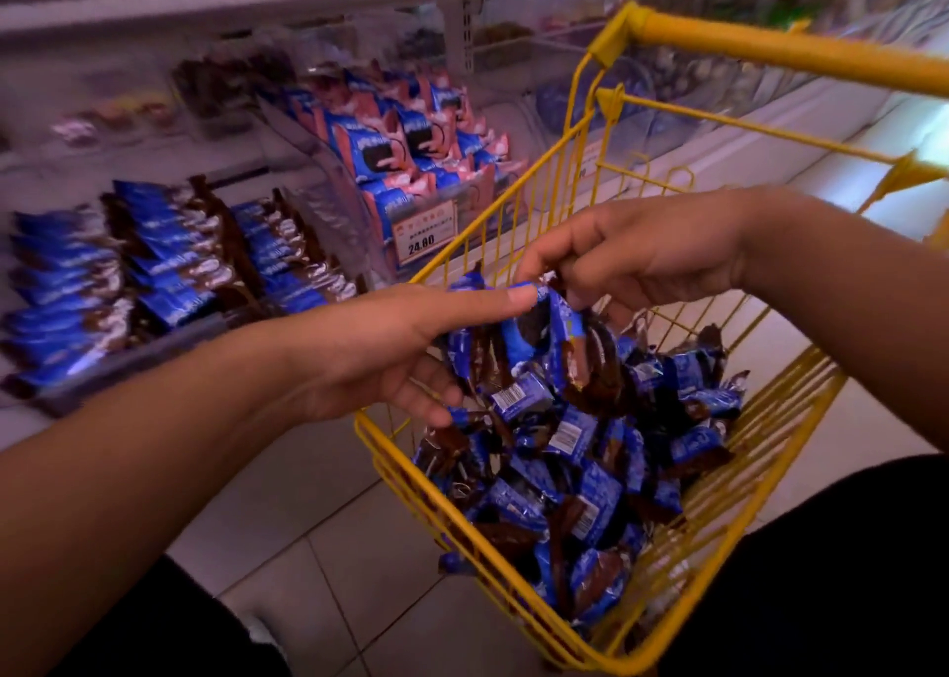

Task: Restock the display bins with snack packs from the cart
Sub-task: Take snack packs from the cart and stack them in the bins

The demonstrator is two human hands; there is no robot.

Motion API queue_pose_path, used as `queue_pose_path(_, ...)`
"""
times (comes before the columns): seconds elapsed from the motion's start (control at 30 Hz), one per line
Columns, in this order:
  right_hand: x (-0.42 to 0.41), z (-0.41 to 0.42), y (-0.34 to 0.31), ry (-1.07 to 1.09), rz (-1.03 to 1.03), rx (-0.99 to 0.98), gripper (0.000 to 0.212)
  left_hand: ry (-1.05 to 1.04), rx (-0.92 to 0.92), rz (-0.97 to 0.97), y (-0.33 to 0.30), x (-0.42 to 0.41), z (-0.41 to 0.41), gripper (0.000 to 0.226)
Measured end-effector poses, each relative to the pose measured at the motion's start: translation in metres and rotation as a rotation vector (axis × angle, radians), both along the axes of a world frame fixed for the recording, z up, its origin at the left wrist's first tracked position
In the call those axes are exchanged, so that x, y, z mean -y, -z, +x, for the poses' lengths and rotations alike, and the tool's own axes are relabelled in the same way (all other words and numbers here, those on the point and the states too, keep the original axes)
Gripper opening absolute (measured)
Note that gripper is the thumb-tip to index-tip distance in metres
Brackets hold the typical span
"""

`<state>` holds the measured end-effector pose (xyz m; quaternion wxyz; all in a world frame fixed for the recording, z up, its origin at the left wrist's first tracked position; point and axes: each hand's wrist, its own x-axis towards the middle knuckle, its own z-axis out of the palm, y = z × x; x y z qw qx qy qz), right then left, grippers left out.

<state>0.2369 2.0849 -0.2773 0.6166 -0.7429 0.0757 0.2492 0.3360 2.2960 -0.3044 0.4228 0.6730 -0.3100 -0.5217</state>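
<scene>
Both my hands were over the yellow cart [518, 599], gathering blue snack packs [575, 476].

From the head view, my left hand [390, 348] gripped a bunch of packs [524, 337] lifted above the pile; my right hand [647, 255] pinched the same bunch from above. The display bins [169, 265] stood to the left, well apart, holding rows of blue packs.

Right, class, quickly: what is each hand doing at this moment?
Left hand: holding a bunch of blue snack packs above the yellow cart.
Right hand: fingers pinching the top of the same bunch.
</scene>
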Motion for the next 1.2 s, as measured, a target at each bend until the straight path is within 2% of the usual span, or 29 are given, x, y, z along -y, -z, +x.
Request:
queue_pose_path(0.13,-0.025,0.01,0.006,0.081,-0.047,0.13,0.028,-0.198,-0.132,-0.08,0.001,0.0,0.001,0.032)
queue_pose_path(0.2,-0.031,0.014,0.008,0.218,0.008,0.189,0.026,-0.32,-0.216,-0.157,0.001,-0.001,0.005,0.044)
queue_pose_path(0.33,-0.032,0.016,0.005,0.473,0.141,0.304,0.029,-0.462,-0.355,-0.317,0.0,-0.002,0.005,0.037)
queue_pose_path(0.43,-0.035,0.015,0.003,0.477,0.166,0.353,0.034,-0.483,-0.371,-0.419,0.002,-0.006,0.003,0.056)
queue_pose_path(0.53,-0.042,0.015,0.004,0.52,0.142,0.421,0.019,-0.471,-0.335,-0.469,0.001,-0.013,0.001,0.064)
queue_pose_path(0.63,-0.05,0.019,0.005,0.624,0.156,0.489,0.003,-0.532,-0.289,-0.479,-0.001,-0.022,0.007,0.052)
queue_pose_path(0.73,-0.058,0.025,0.001,0.641,0.189,0.559,0.004,-0.569,-0.263,-0.499,-0.009,-0.035,0.02,0.031)
queue_pose_path(0.83,-0.067,0.031,-0.001,0.623,0.219,0.597,0.005,-0.569,-0.236,-0.541,-0.017,-0.05,0.031,0.042)
queue_pose_path(0.87,-0.071,0.034,0.0,0.627,0.198,0.601,0.008,-0.568,-0.214,-0.553,-0.021,-0.055,0.033,0.039)
queue_pose_path(0.93,-0.08,0.042,0.0,0.643,0.135,0.577,0.008,-0.591,-0.158,-0.555,-0.027,-0.066,0.038,0.019)
queue_pose_path(1.0,-0.09,0.049,0.0,0.644,0.142,0.505,0.011,-0.633,-0.109,-0.535,-0.034,-0.079,0.049,0.013)
queue_pose_path(1.07,-0.101,0.06,-0.004,0.631,0.25,0.398,0.019,-0.698,-0.087,-0.528,-0.04,-0.093,0.062,0.015)
queue_pose_path(1.13,-0.111,0.072,-0.011,0.584,0.414,0.297,0.021,-0.81,-0.062,-0.542,-0.045,-0.107,0.079,0.007)
queue_pose_path(1.2,-0.123,0.088,-0.017,0.466,0.489,0.252,0.034,-0.923,-0.026,-0.56,-0.046,-0.12,0.097,0.013)
